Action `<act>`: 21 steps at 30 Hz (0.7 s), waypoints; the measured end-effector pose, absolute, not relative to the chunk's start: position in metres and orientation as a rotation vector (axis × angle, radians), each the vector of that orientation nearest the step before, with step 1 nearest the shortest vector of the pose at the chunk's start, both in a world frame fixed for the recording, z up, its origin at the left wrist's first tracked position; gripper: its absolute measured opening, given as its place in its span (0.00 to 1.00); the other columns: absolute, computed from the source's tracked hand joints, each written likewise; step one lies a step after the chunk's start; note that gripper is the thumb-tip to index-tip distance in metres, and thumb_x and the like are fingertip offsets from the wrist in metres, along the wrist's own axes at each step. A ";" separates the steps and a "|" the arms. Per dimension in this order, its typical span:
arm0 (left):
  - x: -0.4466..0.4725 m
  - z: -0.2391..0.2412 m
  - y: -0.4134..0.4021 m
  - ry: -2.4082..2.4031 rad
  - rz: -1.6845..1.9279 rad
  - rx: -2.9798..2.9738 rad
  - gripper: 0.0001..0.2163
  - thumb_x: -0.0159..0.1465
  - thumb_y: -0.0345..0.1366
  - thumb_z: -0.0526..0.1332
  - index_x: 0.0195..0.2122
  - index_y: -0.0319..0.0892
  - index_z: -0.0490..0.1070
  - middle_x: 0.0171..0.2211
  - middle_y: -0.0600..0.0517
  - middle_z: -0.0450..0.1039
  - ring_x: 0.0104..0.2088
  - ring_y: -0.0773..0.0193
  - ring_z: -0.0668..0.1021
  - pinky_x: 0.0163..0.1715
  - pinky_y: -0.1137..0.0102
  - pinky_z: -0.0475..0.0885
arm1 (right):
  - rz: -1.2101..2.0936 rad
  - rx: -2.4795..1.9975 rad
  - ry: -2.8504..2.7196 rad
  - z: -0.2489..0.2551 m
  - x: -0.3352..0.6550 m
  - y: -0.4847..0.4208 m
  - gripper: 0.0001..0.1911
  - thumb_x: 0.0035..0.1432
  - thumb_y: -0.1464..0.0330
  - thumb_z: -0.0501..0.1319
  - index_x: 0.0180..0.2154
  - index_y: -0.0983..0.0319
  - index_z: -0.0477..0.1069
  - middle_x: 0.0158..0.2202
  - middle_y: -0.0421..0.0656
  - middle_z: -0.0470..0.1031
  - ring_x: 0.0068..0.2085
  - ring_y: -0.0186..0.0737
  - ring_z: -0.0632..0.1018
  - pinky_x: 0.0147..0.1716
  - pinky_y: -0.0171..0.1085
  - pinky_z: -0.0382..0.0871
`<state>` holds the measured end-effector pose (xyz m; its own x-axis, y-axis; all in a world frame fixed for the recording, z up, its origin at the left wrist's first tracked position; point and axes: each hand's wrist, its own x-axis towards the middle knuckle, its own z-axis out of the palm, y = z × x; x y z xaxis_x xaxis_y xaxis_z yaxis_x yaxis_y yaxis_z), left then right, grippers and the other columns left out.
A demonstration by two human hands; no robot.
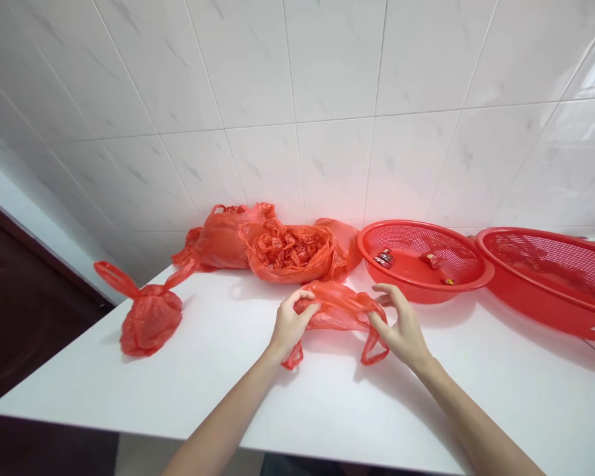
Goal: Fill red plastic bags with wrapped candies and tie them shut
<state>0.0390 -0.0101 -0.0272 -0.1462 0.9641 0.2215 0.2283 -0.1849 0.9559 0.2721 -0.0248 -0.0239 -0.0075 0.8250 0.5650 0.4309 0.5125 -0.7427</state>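
Note:
A thin red plastic bag [336, 307] lies stretched sideways between my two hands on the white table, its two loop handles hanging toward me. My left hand [293, 318] pinches the bag's left side between thumb and fingers. On the opposite side, my right hand [399, 325] grips the bag's edge, its thumb in front and the fingers curved behind, partly hidden. Whether anything is inside this bag cannot be made out. Off to the left stands a small filled red bag [151, 320], tied at the neck with its handles sticking up.
Against the tiled wall rest a bulging red bag [225, 238] and an open one full of crumpled red bags [290, 254]. A red colander [426, 291] at right holds several small wrapped packets. Beside it is a larger red basket [540, 311]. The white table's [203, 403] front edge is near me.

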 end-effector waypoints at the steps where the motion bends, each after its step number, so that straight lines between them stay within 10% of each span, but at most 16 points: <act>1: 0.041 -0.028 -0.011 1.420 1.380 1.486 0.08 0.56 0.41 0.64 0.31 0.42 0.73 0.35 0.51 0.78 0.40 0.58 0.78 0.46 0.66 0.71 | 0.356 -1.009 -1.715 -0.024 0.271 -0.028 0.18 0.59 0.63 0.62 0.50 0.60 0.73 0.52 0.53 0.75 0.48 0.50 0.79 0.49 0.49 0.74; 8: 0.048 -0.028 -0.016 1.493 1.353 1.660 0.09 0.60 0.41 0.61 0.28 0.43 0.71 0.30 0.52 0.76 0.35 0.60 0.76 0.43 0.66 0.69 | 0.122 -0.813 -2.249 -0.035 0.251 -0.042 0.16 0.69 0.63 0.56 0.53 0.52 0.78 0.71 0.51 0.56 0.69 0.59 0.61 0.62 0.60 0.61; 14: 0.050 -0.026 -0.021 1.406 1.361 1.705 0.08 0.61 0.41 0.61 0.28 0.43 0.71 0.29 0.54 0.74 0.33 0.62 0.76 0.39 0.69 0.69 | -0.043 -1.334 -2.061 -0.059 0.248 -0.027 0.21 0.70 0.60 0.51 0.49 0.66 0.76 0.62 0.66 0.68 0.61 0.63 0.72 0.55 0.60 0.69; 21: 0.052 -0.021 -0.027 1.339 1.329 1.867 0.06 0.61 0.36 0.59 0.28 0.43 0.69 0.28 0.55 0.74 0.31 0.64 0.76 0.37 0.70 0.70 | 0.156 -1.333 -1.706 -0.051 0.262 -0.017 0.11 0.66 0.62 0.54 0.38 0.59 0.72 0.54 0.54 0.75 0.51 0.52 0.78 0.45 0.47 0.74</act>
